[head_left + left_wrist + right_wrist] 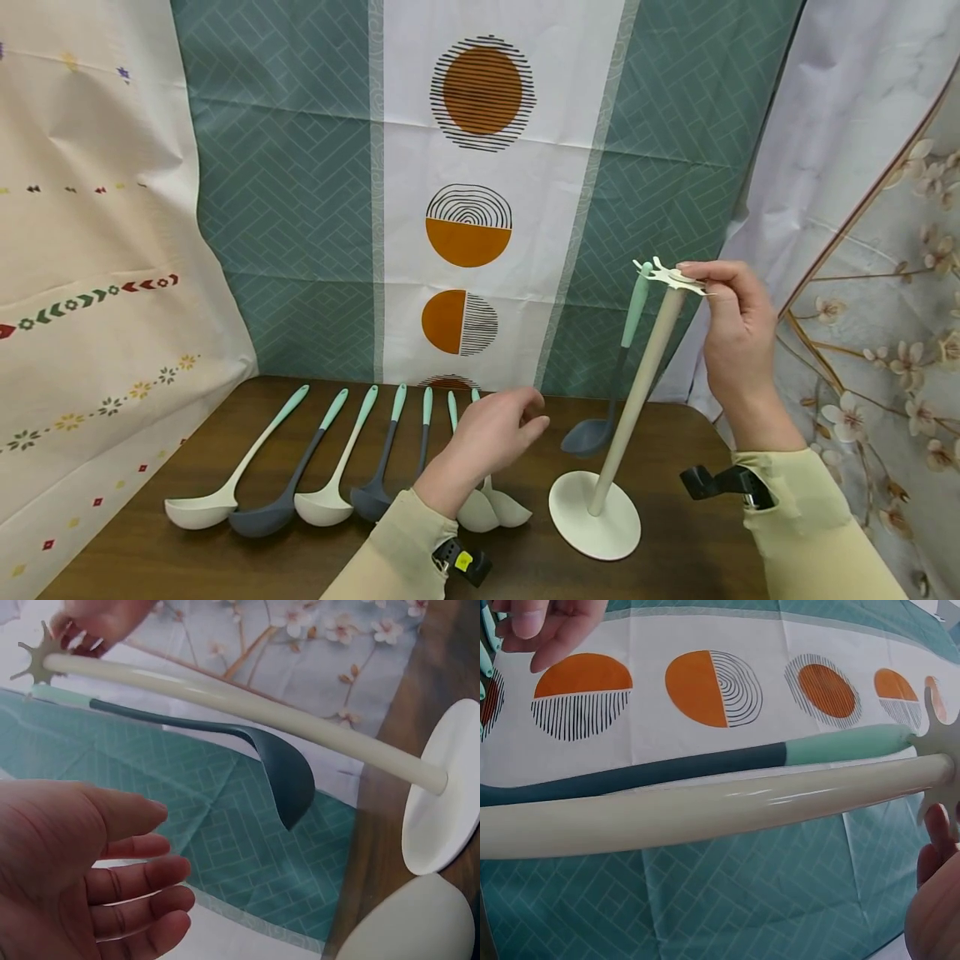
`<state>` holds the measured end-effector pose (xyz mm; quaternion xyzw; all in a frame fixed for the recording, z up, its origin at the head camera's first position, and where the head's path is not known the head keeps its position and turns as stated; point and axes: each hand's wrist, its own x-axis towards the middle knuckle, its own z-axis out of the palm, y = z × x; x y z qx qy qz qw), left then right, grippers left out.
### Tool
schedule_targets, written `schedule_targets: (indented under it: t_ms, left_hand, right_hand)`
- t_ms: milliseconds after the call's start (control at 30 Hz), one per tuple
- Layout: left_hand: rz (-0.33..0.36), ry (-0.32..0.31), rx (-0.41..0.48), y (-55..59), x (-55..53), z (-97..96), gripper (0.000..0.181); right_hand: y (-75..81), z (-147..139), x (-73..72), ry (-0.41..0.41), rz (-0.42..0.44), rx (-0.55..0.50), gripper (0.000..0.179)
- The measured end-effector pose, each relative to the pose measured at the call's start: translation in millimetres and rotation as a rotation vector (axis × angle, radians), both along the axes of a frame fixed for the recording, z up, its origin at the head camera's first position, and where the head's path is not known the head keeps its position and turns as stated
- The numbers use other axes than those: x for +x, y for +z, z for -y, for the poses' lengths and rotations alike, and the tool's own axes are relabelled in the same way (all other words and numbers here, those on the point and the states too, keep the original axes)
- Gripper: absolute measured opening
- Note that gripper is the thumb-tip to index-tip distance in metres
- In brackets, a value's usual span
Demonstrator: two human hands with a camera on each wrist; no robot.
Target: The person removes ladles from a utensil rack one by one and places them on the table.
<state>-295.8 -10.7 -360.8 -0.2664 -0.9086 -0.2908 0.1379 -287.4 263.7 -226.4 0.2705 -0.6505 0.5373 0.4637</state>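
A cream utensil stand (640,400) rises from a round white base (562,517), its top a star-shaped ring of hooks (663,273). My right hand (738,342) grips the stand at the hook ring, fingers at its edge. From one hook hangs a dark grey ladle (588,436) with a mint handle, left of the pole. My left hand (487,442) is empty, its fingers loosely bent, and covers part of the ladles below it in the head view. In the left wrist view the left palm (45,855) lies apart from the hanging ladle.
Several ladles lie in a row on the brown wooden table (525,575), white and dark grey, mint handles pointing to the back. The leftmost is a white ladle (201,510); beside it is a grey ladle (262,521). Patterned curtains (285,208) hang behind and at both sides.
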Motion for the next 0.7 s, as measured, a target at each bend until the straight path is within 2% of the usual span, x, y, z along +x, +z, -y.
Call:
schedule_targets:
  t_ms: [67, 133, 267, 567, 700]
  left_hand:
    - [0.005, -0.012, 0.018, 2.3, 1.5, -1.5, 0.023]
    - [0.01, -0.022, 0.033, 4.4, 2.8, -2.7, 0.023]
    - [0.015, -0.034, 0.054, 7.4, 4.7, -4.1, 0.02]
    - [0.015, -0.045, 0.076, 12.0, 9.1, -6.7, 0.022]
    - [0.009, -0.045, 0.08, 13.7, 10.3, -7.4, 0.019]
  right_hand:
    - [0.6, -0.3, 0.1, 0.033, 0.008, -0.016, 0.033]
    - [1.3, 0.0, 0.6, 0.027, 0.006, -0.007, 0.033]
    - [2.9, 2.4, 3.6, -0.059, 0.004, 0.044, 0.034]
    - [8.6, 5.1, 19.8, -0.332, 0.002, 0.146, 0.047]
    - [9.6, -0.6, 22.6, -0.401, -0.007, 0.235, 0.052]
